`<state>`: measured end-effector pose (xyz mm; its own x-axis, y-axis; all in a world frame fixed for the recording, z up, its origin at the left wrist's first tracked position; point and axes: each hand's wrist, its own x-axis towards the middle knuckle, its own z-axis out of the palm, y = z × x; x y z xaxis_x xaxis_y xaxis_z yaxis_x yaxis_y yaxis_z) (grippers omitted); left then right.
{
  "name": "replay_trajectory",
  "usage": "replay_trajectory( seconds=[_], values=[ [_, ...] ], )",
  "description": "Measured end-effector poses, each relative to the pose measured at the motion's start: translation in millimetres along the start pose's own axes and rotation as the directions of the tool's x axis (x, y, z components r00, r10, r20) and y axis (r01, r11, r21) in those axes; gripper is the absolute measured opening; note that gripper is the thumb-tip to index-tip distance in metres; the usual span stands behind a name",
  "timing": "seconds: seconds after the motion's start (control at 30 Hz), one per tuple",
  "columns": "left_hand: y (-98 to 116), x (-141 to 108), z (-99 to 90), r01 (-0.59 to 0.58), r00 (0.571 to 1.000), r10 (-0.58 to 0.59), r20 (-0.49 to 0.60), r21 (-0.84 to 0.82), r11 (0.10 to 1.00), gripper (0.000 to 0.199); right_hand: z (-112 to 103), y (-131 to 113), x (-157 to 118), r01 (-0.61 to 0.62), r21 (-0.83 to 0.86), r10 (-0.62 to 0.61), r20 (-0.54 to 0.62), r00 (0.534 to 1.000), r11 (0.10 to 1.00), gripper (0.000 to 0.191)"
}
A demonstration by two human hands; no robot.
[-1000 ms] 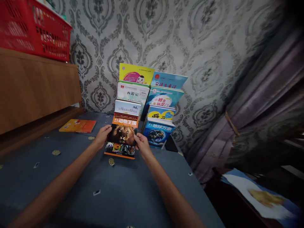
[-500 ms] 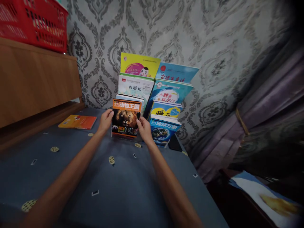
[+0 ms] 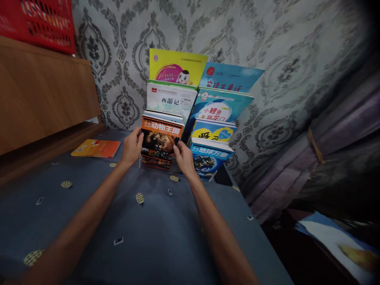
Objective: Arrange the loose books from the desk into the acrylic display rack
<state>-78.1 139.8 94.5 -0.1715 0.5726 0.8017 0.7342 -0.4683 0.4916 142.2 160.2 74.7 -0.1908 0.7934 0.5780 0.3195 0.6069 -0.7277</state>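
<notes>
In the fingers [image 3: 138,135] of left hand [image 3: 132,147] and right hand [image 3: 184,159], pinched at opposite side edges: the 少儿动物王国 book [image 3: 161,139], at the front left of a clear rack [image 3: 140,161], before the white 西游记 book [image 3: 169,99]. Orange across the top with white title characters; dark below, around a tawny lion's face over small pictures. Readable alongside, at right: 地球万象 book [image 3: 208,159], 小鲤鱼跳龙门 book [image 3: 221,106], 安徒生童话 book [image 3: 231,76].

Along the far edge of the table [image 3: 252,237], a pale wall [image 3: 178,27] papered in grey damask medallions. Across the top, a blue-grey cloth [image 3: 160,237] with scattered yellow prints. By the left edge, a brown wooden cabinet [image 3: 44,95]. Past the right edge, a purplish curtain [image 3: 274,186] gathered by a tan tie [image 3: 315,146]. Dim light, with deep shadow farther right.
</notes>
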Motion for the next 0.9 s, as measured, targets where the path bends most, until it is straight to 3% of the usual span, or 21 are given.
replay_trajectory(
  seconds=[0.17,0.4,0.53,0.67,0.9],
  values=[
    [2,-1,-0.5,-0.048,0.999,0.047,0.005,0.064,0.997,0.027,-8,-1,-1,0.051,-0.152,-0.052,-0.002,0.999,0.987,0.022],
    [1,-2,0.6,-0.003,0.999,0.0,0.035,0.06,0.998,0.025,-9,-6,-1,0.074,-0.304,-0.077,0.004,0.997,0.95,0.017],
    [1,-5,1.5,0.012,0.999,-0.015,0.036,0.069,0.998,0.03,-10,-11,-1,0.017,-0.403,0.003,0.05,0.999,0.915,0.018],
    [-2,-6,1.3,0.02,0.999,-0.023,0.041,0.075,0.997,0.034,-10,-23,-2,-0.054,-0.572,0.131,0.096,0.987,0.819,0.022],
    [-12,-6,0.8,0.032,0.998,-0.038,0.058,0.091,0.995,0.035,-3,-33,-10,-0.115,-0.739,0.367,0.188,0.911,0.664,0.026]
  ],
)
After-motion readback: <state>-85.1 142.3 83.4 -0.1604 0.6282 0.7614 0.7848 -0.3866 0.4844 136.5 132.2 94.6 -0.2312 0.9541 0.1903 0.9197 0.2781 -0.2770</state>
